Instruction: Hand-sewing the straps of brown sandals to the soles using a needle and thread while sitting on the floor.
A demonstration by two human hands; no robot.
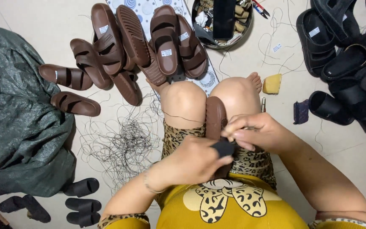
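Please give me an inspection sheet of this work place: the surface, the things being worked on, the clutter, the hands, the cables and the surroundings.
Surface: pale tiled floor; the person sits on it.
Job's things: brown sandal clamped between the knees, both hands on it.
Clutter: brown sandals pile, black sandals pile, tangle of dark thread, round tray of tools, yellow sponge-like block.
Hands: left hand, with a dark cover on the thumb, grips the sandal; right hand pinches at its edge.
Cables: nothing seen, only loose threads.
Surroundings: dark green sack at the left.
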